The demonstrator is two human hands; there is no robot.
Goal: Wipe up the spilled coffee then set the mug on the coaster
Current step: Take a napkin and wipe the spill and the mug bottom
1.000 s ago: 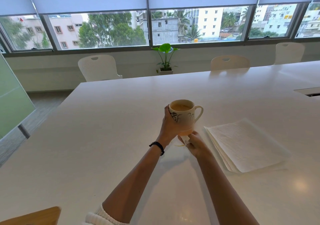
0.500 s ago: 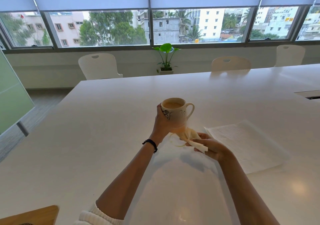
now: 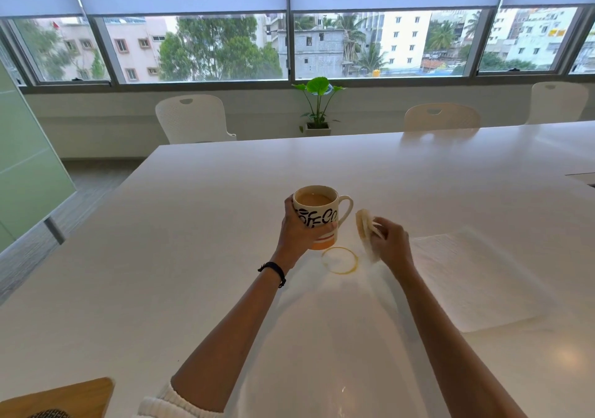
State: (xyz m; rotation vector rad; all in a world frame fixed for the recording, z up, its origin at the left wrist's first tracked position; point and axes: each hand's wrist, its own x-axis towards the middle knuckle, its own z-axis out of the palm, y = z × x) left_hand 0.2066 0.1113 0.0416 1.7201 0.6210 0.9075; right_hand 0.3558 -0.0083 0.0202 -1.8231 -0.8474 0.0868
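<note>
The mug (image 3: 317, 213), cream with black lettering and an orange band at its base, is filled almost to the brim with milky coffee. It is gripped round its body by the left hand (image 3: 297, 234), the fingers wrapped across the lettering and the handle turned to the right. It is held at the middle of the white table (image 3: 193, 256), just to the far left of a brown coffee ring (image 3: 339, 260). Whether its base touches the tabletop cannot be told from this angle.

A crumpled, stained tissue (image 3: 365, 227) is pinched in the curled fingers of the right hand (image 3: 391, 243), which is raised just right of the mug handle and the ring. A stack of white paper napkins (image 3: 476, 276) is laid flat to the right of that hand. A black band (image 3: 273, 272) is worn on the left wrist.

A wooden board (image 3: 64, 396) is cut off by the near left corner. White chairs (image 3: 193, 118) and a potted plant (image 3: 318, 105) are seen beyond the far edge, under the windows.
</note>
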